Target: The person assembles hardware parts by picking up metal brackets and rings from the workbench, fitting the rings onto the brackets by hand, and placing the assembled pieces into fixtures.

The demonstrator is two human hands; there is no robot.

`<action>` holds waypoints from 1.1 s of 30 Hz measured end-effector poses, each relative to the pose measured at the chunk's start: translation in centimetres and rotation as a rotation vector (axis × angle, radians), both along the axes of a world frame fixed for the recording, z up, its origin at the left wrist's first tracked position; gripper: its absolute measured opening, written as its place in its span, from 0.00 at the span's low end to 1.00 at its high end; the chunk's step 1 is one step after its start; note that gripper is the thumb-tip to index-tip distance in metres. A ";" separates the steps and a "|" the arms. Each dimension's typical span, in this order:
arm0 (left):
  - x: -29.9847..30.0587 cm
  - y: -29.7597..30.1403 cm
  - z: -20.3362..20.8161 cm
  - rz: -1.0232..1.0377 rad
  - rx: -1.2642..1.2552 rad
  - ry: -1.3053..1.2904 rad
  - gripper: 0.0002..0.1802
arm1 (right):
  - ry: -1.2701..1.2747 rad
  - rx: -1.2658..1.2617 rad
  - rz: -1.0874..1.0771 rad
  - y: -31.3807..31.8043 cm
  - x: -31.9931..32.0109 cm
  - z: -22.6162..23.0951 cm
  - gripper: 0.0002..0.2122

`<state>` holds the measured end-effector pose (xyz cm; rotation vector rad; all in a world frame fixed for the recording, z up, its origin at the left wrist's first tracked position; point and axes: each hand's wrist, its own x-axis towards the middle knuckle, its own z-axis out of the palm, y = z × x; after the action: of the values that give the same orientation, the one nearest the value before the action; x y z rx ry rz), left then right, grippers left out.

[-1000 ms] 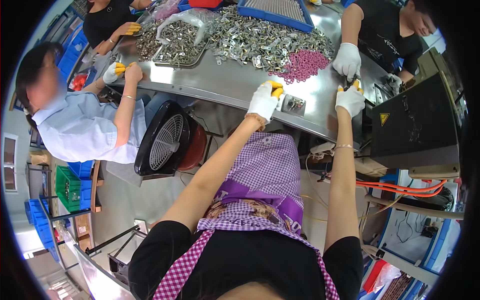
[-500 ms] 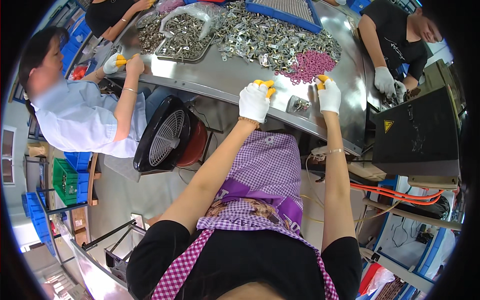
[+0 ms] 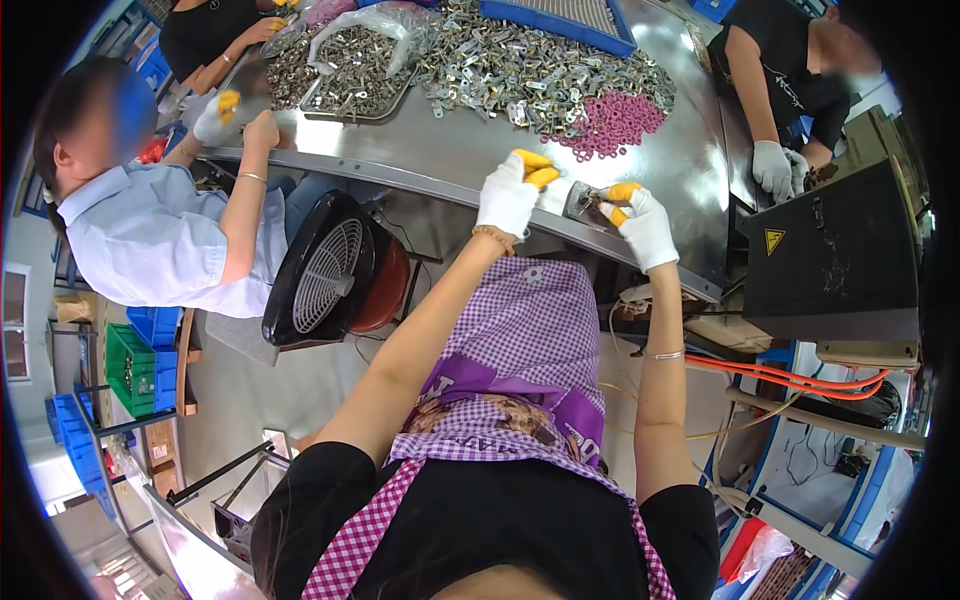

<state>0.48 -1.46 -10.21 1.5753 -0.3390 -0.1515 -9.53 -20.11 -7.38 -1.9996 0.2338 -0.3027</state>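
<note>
My left hand [image 3: 508,196], in a white glove with yellow fingertips, is closed above the table's near edge. Its fingers and thumb come together, and whatever lies between them is too small to name. My right hand [image 3: 645,228], gloved the same way, reaches into a small clear box [image 3: 578,203] of tiny parts at the table edge. Its thumb and forefinger close around some of the contents, which I cannot make out. Beyond both hands lies a heap of pink rings [image 3: 612,128], against a wide pile of small metal clips [image 3: 520,75].
A metal tray [image 3: 355,105] of small parts, partly under plastic film, stands left of the pile. Behind is a blue tray [image 3: 565,28]. Co-workers sit left and right of the metal table [image 3: 440,165]. A black fan [image 3: 325,265] stands below it; a dark machine box [image 3: 835,255] is right.
My right hand has come back from the pink rings to the clear box. My left hand stays nearly in place. The co-worker at left has moved a gloved hand up and leftward.
</note>
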 end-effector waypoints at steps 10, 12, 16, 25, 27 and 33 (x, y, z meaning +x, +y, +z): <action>-3.5 -1.7 3.1 -0.106 0.387 -0.200 0.10 | -0.042 0.015 0.001 -0.8 0.6 -1.4 0.09; -3.4 -1.5 2.9 -0.094 0.404 -0.222 0.10 | 0.007 0.030 -0.014 0.2 0.4 -0.3 0.09; -2.7 -2.0 3.1 -0.054 0.434 -0.299 0.11 | 0.140 0.054 -0.061 1.3 0.5 1.9 0.09; -2.6 -3.5 3.6 -0.016 0.944 -0.833 0.12 | -0.397 -0.636 -0.029 1.1 -0.5 -0.8 0.17; -2.0 -3.2 3.3 -0.020 0.901 -0.797 0.13 | -0.314 -0.673 -0.046 1.6 -0.9 -0.1 0.18; 2.0 1.8 4.9 0.257 0.508 -0.624 0.20 | 0.187 -0.785 -0.229 0.8 -1.3 2.4 0.19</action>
<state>2.46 0.33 -5.32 2.1370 -0.6091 0.5021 -10.86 -19.32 -4.99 -2.7884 0.5260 -0.3914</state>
